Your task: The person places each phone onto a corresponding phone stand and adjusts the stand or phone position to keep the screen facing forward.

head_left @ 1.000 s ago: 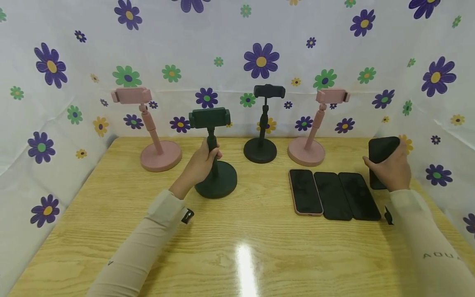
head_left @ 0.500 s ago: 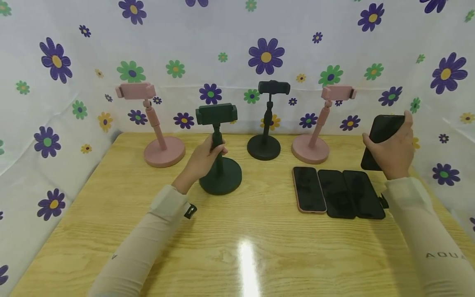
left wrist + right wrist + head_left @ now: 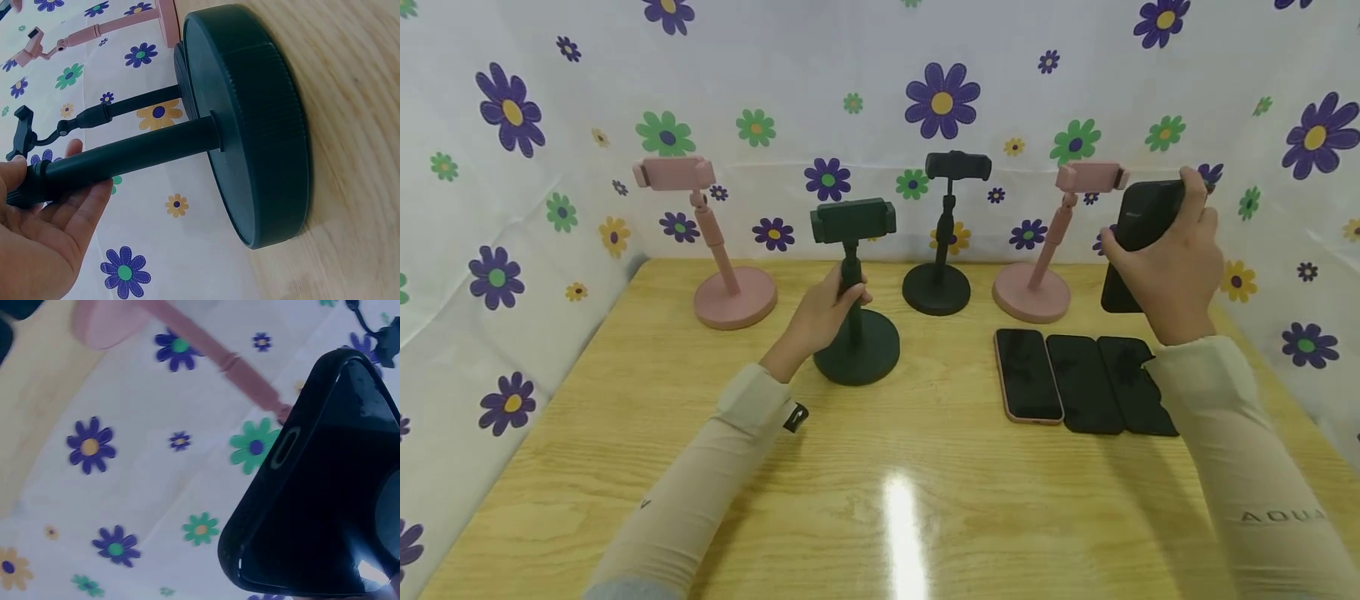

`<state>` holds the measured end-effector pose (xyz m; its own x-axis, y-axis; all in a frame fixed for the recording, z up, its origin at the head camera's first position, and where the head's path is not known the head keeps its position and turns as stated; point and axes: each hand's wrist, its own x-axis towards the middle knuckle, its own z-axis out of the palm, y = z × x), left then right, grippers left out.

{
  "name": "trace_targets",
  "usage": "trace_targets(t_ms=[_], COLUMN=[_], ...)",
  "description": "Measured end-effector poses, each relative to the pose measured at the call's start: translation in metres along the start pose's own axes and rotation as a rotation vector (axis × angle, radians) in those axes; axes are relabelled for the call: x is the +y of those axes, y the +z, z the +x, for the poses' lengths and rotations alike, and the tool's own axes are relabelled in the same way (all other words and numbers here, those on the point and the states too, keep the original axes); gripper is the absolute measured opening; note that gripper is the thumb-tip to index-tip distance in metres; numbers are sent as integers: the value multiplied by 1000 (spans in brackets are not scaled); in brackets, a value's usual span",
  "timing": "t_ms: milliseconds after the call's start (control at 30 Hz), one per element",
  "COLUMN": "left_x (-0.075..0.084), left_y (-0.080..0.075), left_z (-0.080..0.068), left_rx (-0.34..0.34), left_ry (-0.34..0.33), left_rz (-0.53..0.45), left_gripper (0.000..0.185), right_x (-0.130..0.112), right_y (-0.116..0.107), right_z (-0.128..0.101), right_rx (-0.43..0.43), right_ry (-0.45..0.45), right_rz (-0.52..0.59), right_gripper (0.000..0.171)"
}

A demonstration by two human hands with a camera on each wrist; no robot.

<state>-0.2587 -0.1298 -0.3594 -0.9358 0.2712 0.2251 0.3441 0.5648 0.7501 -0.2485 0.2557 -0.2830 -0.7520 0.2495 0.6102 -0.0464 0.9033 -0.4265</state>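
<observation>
Black phone [image 3: 1138, 242] sits in my right hand [image 3: 1172, 271], lifted clear of the wooden table [image 3: 625, 467] at the far right, with its long axis standing nearly upright and leaning a little to the right at the top. My fingers [image 3: 1195, 196] curl over its upper right edge and my thumb presses the left edge, so that hand is clamped on the phone. The right wrist view shows its dark case and one rounded corner [image 3: 312, 487] close up.

My left hand [image 3: 820, 317] is wrapped around the post of the dark green phone stand [image 3: 855, 283], fingers curled on the stem just above the round base [image 3: 256, 125], which rests flat on the table. Its clamp head [image 3: 852, 221] lies level at the top of the post, its long axis running left to right.

The relation that matters: the stand's clamp lies well to the left of the phone and at about the same height, and the phone's long axis is near vertical while the clamp's is horizontal. My right hand carries the phone; my left is the one at the stand.

Behind stand a black stand [image 3: 943, 242] and two pink stands [image 3: 718, 242] [image 3: 1052, 250]. Three more phones [image 3: 1078, 379] lie side by side, touching, flat on the table below my right hand.
</observation>
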Motion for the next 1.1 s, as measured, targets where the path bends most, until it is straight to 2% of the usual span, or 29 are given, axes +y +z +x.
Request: trace_targets(t_ms=[467, 667, 800, 1100], left_x=[4, 3, 3, 9], left_y=[-3, -2, -1, 7], left_z=[-1, -1, -1, 2], left_rx=[-8, -4, -14, -29], left_ry=[-8, 12, 2, -3], left_rz=[-28, -39, -34, -57], left_gripper=[29, 28, 29, 28], right_x=[-75, -98, -108, -150], right_y=[1, 3, 3, -7], right_z=[8, 8, 8, 11], right_rx=[-36, -38, -43, -19], right_ry=[-68, -91, -106, -207], right_rz=[167, 189, 207, 319], right_gripper=[83, 83, 84, 86])
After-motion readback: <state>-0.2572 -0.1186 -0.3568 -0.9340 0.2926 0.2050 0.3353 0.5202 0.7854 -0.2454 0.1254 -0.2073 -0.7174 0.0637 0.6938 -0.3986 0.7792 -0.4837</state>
